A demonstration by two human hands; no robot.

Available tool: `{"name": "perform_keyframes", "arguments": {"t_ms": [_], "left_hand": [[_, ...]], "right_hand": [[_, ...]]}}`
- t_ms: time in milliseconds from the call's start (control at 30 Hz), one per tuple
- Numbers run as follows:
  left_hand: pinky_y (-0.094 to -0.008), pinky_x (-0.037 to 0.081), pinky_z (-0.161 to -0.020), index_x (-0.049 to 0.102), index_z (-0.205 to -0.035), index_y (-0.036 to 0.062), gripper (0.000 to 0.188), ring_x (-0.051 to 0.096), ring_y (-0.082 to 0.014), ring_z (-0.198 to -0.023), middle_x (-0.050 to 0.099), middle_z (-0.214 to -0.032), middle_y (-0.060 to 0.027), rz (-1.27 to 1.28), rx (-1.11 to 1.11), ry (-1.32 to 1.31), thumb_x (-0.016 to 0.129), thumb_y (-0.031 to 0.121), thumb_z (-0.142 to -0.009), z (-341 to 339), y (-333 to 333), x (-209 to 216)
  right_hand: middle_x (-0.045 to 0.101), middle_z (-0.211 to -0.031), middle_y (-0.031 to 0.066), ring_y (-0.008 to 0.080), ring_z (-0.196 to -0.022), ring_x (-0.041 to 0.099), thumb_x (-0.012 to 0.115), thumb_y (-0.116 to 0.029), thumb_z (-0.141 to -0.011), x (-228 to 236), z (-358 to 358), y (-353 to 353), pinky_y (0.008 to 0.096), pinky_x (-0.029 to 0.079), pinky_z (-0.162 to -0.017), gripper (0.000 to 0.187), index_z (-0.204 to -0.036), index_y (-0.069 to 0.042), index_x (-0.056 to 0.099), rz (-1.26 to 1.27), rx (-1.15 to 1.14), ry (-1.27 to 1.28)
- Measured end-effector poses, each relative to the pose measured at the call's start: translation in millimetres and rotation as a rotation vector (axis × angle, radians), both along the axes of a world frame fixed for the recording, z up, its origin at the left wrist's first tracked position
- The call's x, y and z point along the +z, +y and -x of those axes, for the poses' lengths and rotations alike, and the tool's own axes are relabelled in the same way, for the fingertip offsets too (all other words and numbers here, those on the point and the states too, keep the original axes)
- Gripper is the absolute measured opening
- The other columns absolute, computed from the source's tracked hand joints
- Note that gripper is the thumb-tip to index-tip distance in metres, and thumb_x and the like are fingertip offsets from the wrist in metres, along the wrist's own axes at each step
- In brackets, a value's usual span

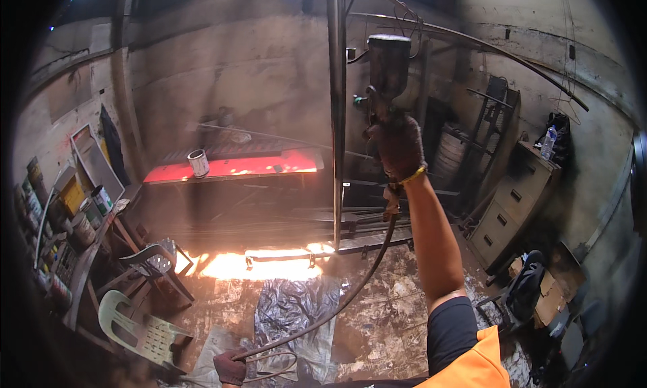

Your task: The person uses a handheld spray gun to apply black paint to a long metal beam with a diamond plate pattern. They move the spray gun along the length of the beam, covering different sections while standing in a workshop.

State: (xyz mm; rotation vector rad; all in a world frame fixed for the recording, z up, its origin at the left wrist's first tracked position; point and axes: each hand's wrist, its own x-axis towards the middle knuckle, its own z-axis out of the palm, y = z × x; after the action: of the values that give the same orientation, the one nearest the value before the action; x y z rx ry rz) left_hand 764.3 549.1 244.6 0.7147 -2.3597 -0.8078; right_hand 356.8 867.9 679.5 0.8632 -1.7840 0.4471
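Note:
My right hand (400, 146), in a dark glove with a yellow band at the wrist, is raised and closed around the grip of a spray gun (389, 68). The gun's dark cup sits on top, and its front is beside a dark upright metal bar (336, 118). From the gun's lower end a hose (360, 287) curves down to the lower left. Low in the view, my left hand (230, 368), in a dark reddish glove, is closed on that hose. A brownish haze hangs left of the bar.
A red-topped table (242, 167) bears a paint can (198, 163). Plastic chairs (145, 331) and a cluttered bench (84, 290) stand at left. A filing cabinet (513, 209) with a bottle (548, 143) is at right. Dark plastic sheeting (296, 314) covers some stained floor.

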Motion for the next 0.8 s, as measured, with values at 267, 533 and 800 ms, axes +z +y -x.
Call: {"name": "perform_keyframes", "arguments": {"t_ms": [267, 533, 800], "left_hand": [[-0.0479, 0.043, -0.051, 0.062, -0.062, 0.0067, 0.036, 0.057, -0.0398, -0.055, 0.060, -0.061, -0.0192, -0.019, -0.031, -0.009, 0.066, 0.029, -0.089, -46.8, 5.6, 15.9], [-0.0449, 0.034, -0.047, 0.053, -0.053, -0.0006, 0.051, 0.045, -0.0363, -0.044, 0.043, -0.050, -0.0218, -0.041, -0.026, 0.040, 0.075, 0.031, -0.086, -7.3, -30.9, 0.9], [-0.0459, 0.035, -0.048, 0.051, -0.052, -0.0002, 0.055, 0.046, -0.0361, -0.045, 0.043, -0.050, -0.0213, 0.005, -0.071, 0.004, 0.075, 0.037, -0.086, 2.6, -73.8, 2.2]], "right_hand": [[0.071, -0.077, 0.0097, 0.0231, -0.070, 0.069, 0.064, -0.010, -0.080, -0.5, 6.6, -34.1, 0.0366, 0.053, -0.062, 0.026, -0.105, -0.003, 0.071, 0.606, 0.390, -0.807], [0.070, -0.080, 0.0059, 0.0134, -0.065, 0.065, 0.065, -0.009, -0.082, 49.2, -28.8, -43.2, 0.0273, 0.049, -0.051, 0.024, -0.105, -0.002, 0.069, 0.728, 0.654, -0.308], [0.070, -0.088, 0.0039, 0.0116, -0.077, 0.066, 0.066, -0.007, -0.084, 40.6, -143.7, -17.3, 0.0266, 0.053, -0.062, 0.036, -0.119, 0.001, 0.066, 0.635, 0.457, -0.608]]}}
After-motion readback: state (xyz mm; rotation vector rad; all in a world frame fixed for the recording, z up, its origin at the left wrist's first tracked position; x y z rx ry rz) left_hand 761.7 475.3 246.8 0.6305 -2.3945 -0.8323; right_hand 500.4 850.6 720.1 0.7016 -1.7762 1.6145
